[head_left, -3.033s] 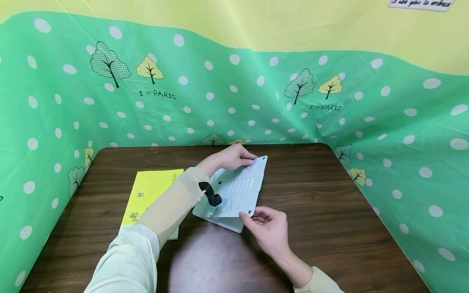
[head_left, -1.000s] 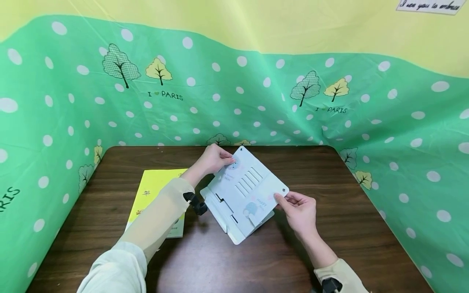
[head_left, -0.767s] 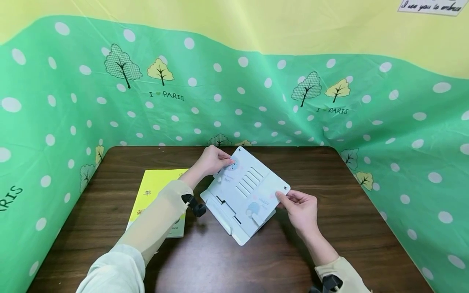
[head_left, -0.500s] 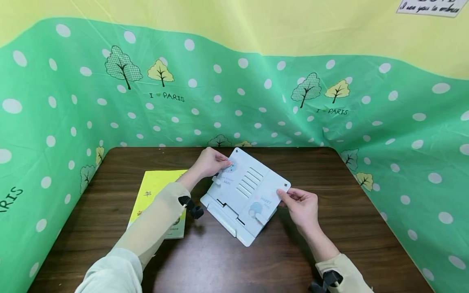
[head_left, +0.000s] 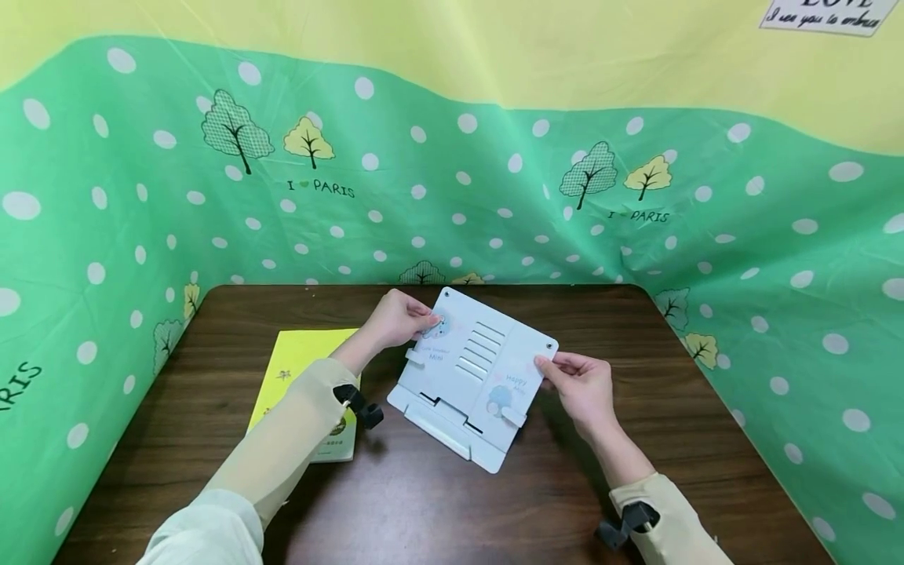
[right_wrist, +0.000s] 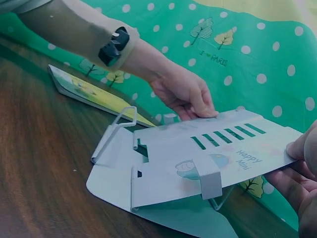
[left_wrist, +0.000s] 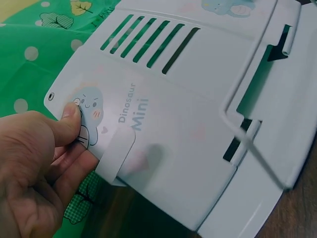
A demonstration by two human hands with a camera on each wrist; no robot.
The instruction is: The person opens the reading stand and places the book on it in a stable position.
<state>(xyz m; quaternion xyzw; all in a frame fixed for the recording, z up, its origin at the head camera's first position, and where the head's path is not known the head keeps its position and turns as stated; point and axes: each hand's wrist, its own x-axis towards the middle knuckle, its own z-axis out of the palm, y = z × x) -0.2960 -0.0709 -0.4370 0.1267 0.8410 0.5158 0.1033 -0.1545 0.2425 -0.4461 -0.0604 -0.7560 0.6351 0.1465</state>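
A white book stand with pale blue dinosaur prints lies turned at an angle mid-table. Its slotted panel leans up from a flat base plate, and a wire support shows beneath it in the right wrist view. My left hand pinches the panel's left edge near the upper corner, thumb on the printed face, as the left wrist view shows too. At the panel's right corner, my right hand pinches the edge between thumb and fingers. Small page clips stick out at the panel's sides. A wire bar stands along the lower edge.
A yellow book lies flat to the left, partly covered by my left forearm. The dark wooden table ends at the back against a green and yellow dotted cloth. Black camera mounts sit on both wrists.
The stand has turned counterclockwise, its printed face now toward me. My right hand has moved up and right with its corner. Left hand has shifted left; both hands keep their grip.
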